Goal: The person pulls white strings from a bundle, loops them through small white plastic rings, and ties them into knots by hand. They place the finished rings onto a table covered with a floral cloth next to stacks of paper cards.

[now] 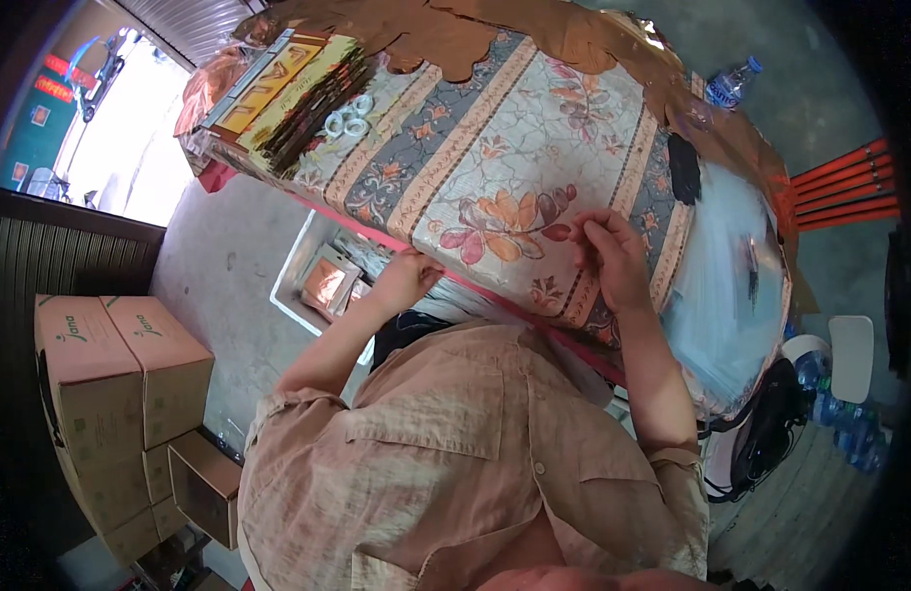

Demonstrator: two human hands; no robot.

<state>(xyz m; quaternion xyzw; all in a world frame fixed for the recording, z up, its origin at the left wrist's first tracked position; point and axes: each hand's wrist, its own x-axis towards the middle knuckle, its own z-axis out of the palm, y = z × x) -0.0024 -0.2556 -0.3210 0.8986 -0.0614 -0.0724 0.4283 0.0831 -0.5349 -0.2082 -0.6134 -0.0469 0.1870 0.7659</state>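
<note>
My left hand (408,280) is at the near edge of a table covered with a flower-patterned cloth (495,148). Its fingers are bent together in a pinch beside the red edging. Over the near right part of the cloth, my right hand (613,258) hovers with its fingers curled in toward the thumb. Whatever either hand may hold is too small or too clear to make out. A white box (296,258) with flat packets and other pieces inside stands below the table edge, left of my left hand.
On the table are a stack of printed flat packs (288,94), several small white rings (349,123), brown sheeting (396,30), a black strip (684,169) and a pile of clear plastic bags (721,286). A water bottle (736,84) stands behind; cardboard boxes (120,384) are stacked left.
</note>
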